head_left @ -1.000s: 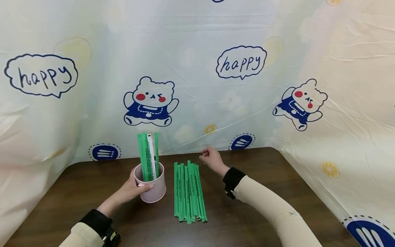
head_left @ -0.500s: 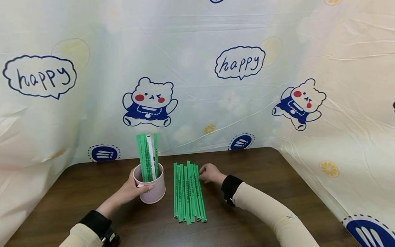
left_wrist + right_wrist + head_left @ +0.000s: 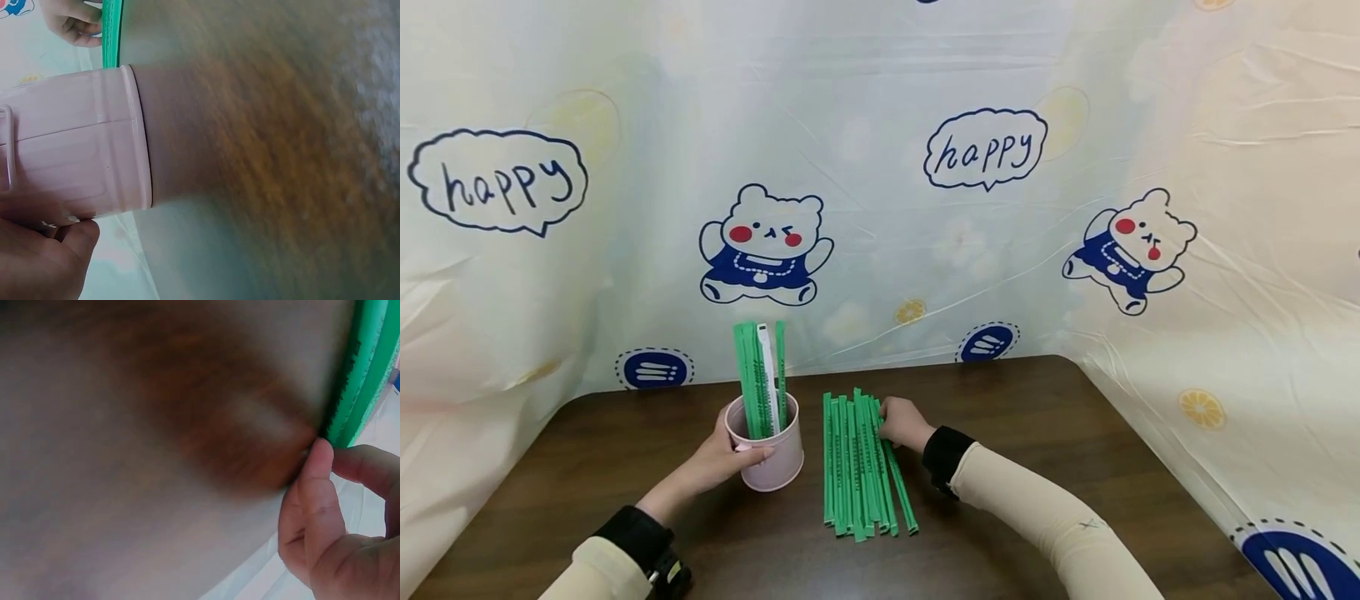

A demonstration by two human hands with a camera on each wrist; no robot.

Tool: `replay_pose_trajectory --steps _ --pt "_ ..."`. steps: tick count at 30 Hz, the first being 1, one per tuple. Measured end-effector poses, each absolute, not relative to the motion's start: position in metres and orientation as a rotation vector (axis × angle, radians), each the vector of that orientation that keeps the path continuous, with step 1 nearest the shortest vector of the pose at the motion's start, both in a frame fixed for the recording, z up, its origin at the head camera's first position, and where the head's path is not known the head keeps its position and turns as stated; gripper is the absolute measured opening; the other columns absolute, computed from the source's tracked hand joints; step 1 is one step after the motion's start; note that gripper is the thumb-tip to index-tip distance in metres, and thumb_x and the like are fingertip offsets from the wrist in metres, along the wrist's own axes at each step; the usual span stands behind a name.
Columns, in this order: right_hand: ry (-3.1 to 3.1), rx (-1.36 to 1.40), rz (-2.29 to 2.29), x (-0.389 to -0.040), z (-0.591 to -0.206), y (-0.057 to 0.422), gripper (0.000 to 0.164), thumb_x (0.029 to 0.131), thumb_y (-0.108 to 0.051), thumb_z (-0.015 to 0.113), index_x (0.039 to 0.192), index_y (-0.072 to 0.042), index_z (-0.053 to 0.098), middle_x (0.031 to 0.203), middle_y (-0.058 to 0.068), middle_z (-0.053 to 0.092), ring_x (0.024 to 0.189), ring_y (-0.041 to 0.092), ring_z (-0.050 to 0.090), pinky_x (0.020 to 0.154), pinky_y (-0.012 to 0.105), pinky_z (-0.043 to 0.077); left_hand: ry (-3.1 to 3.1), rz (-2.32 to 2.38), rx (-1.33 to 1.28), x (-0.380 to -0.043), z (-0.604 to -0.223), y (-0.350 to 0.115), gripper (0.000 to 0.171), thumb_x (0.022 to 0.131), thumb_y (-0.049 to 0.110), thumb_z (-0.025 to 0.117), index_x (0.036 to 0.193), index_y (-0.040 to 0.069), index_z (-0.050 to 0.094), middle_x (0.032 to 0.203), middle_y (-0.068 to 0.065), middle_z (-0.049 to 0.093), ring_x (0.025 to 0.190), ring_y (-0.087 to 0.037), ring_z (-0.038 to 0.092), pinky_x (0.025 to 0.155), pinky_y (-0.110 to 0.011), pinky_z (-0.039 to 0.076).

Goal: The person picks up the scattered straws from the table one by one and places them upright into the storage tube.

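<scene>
With thumb and fingers round its side, my left hand [image 3: 713, 460] holds a pink pail [image 3: 778, 467] upright on the table. Several green paper-wrapped straws [image 3: 751, 375] and one white wrapped straw [image 3: 767, 367] stand in the pail. To its right lies a row of green wrapped straws [image 3: 852, 467], side by side. My right hand [image 3: 906, 423] pinches the far end of the rightmost straw [image 3: 902, 496], whose near end is splayed away from the row. In the right wrist view, thumb and finger meet at the green straw [image 3: 347, 394].
The dark brown wooden table [image 3: 1015, 500] runs back to a pale printed curtain [image 3: 880, 208] with bears and lettering. The curtain also hangs along both sides.
My right hand has come down toward me and left to the row and taken hold of the rightmost straw. That straw's near end has swung right. The left hand and pail stay put.
</scene>
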State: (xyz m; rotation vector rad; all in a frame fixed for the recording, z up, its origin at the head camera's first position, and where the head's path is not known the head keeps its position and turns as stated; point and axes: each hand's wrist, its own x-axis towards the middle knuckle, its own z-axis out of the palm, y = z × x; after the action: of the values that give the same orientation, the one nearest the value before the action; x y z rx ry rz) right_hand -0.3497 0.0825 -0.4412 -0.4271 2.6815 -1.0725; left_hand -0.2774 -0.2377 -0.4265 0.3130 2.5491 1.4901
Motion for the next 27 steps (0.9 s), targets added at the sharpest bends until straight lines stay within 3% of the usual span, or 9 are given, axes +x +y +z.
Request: replay_pose_trajectory --steps 2,4,6,8,11,13,16,19,27 --pt "2.682 -0.432 -1.067 -0.349 -0.438 0.081 0.025 0.091 0.009 0.06 0.115 0.005 0.055 0.114 0.02 0.059 0.055 0.012 0.042 0.054 0.025 0.036 2.546 1.493 0.311 -0.278 -0.426 -0.238 0.108 0.091 0.029 0.071 0.157 -0.002 -0.008 0.159 -0.035 0.014 0.141 -0.054 0.029 0.114 -0.075 0.033" --pt "2.674 -0.42 -1.05 -0.351 -0.436 0.08 0.018 0.09 0.009 0.062 0.102 0.001 0.05 0.096 0.014 0.052 0.052 0.013 0.041 0.052 0.026 0.036 2.547 1.496 0.306 -0.278 -0.426 -0.239 0.107 0.091 0.029 0.071 0.157 -0.003 -0.008 0.159 -0.035 0.015 0.142 -0.054 0.029 0.114 -0.075 0.033" --pt "2.657 -0.396 -1.059 -0.356 -0.437 0.078 0.026 0.089 0.009 0.064 0.087 -0.006 0.042 0.082 0.005 0.038 0.051 0.015 0.038 0.052 0.029 0.036 2.548 1.497 0.303 -0.278 -0.426 -0.239 0.107 0.091 0.029 0.071 0.157 -0.002 -0.008 0.159 -0.035 0.014 0.142 -0.054 0.029 0.114 -0.075 0.032" --pt "2.635 -0.382 -1.096 -0.369 -0.449 0.081 0.029 0.089 0.007 0.067 0.088 -0.009 0.043 0.083 0.003 0.039 0.053 0.017 0.043 0.052 0.032 0.042 2.549 1.502 0.305 -0.278 -0.426 -0.239 0.107 0.091 0.028 0.071 0.157 -0.003 -0.008 0.159 -0.035 0.014 0.142 -0.054 0.029 0.114 -0.075 0.032" --pt "2.657 -0.482 -1.143 -0.398 -0.49 0.093 0.021 0.092 -0.005 0.071 0.102 -0.003 0.053 0.099 0.011 0.055 0.058 0.018 0.053 0.055 0.035 0.05 2.547 1.499 0.31 -0.278 -0.426 -0.239 0.108 0.091 0.028 0.072 0.157 -0.003 -0.008 0.159 -0.035 0.014 0.142 -0.054 0.029 0.114 -0.075 0.032" --pt "2.646 -0.481 -1.179 -0.422 -0.522 0.101 0.042 0.092 -0.015 0.075 0.129 -0.007 0.056 0.132 0.011 0.059 0.069 0.021 0.065 0.062 0.038 0.058 2.543 1.504 0.315 -0.278 -0.426 -0.238 0.108 0.091 0.027 0.072 0.157 -0.003 -0.008 0.158 -0.035 0.015 0.142 -0.054 0.029 0.115 -0.075 0.032" --pt "2.619 -0.526 -1.25 -0.459 -0.57 0.112 0.046 0.093 -0.019 0.074 0.133 -0.004 0.057 0.136 0.013 0.059 0.072 0.022 0.067 0.06 0.037 0.057 2.55 1.507 0.314 -0.278 -0.426 -0.238 0.108 0.09 0.026 0.072 0.156 -0.004 -0.007 0.158 -0.036 0.016 0.142 -0.054 0.03 0.115 -0.074 0.032" --pt "2.6 -0.451 -1.279 -0.466 -0.574 0.115 0.044 0.093 -0.014 0.073 0.133 -0.002 0.06 0.137 0.015 0.061 0.08 0.025 0.07 0.064 0.039 0.06 2.561 1.501 0.314 -0.279 -0.425 -0.238 0.107 0.09 0.026 0.072 0.156 -0.005 -0.006 0.157 -0.036 0.017 0.141 -0.054 0.031 0.115 -0.073 0.032" --pt "2.495 -0.196 -1.426 -0.409 -0.474 0.114 0.042 0.093 -0.006 0.07 0.133 0.003 0.061 0.119 0.021 0.066 0.09 0.031 0.07 0.077 0.044 0.063 2.548 1.491 0.313 -0.279 -0.425 -0.238 0.108 0.09 0.028 0.072 0.156 -0.004 -0.007 0.158 -0.036 0.016 0.141 -0.054 0.03 0.114 -0.074 0.032"
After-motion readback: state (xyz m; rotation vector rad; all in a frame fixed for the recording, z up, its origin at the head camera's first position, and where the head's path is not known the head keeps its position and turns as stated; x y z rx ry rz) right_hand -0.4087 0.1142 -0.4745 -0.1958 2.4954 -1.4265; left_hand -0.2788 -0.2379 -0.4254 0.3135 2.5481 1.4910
